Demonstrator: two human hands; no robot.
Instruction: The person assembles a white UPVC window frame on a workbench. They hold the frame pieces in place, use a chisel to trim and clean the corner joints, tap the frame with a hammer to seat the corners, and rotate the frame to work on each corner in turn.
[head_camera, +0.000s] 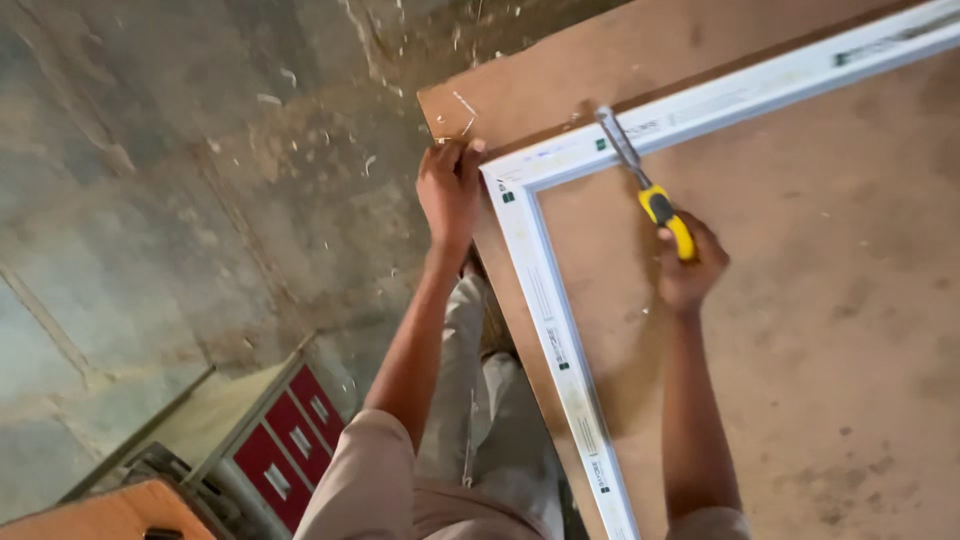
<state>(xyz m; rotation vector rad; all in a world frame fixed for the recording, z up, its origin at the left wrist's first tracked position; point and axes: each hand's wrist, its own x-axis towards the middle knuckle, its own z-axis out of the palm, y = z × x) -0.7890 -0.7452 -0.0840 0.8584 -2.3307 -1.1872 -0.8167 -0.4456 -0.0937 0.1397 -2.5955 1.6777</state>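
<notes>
Your right hand (688, 268) is closed around the yellow handle of a chisel (640, 180), whose metal blade lies across the far rail of the white frame (545, 300). Your left hand (450, 190), fingers curled, presses down at the frame's far-left corner, by the edge of the brown table (800, 330). Small dark square labels sit along the frame's rails. Lower left, on the concrete floor (150, 150), a case (285, 450) shows red rectangular panels with pale labels.

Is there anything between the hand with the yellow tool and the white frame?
Nothing visible does. The right hand holds the yellow-handled chisel, and its metal blade already lies on the white frame. The left hand presses the frame's corner from the outside.
</notes>
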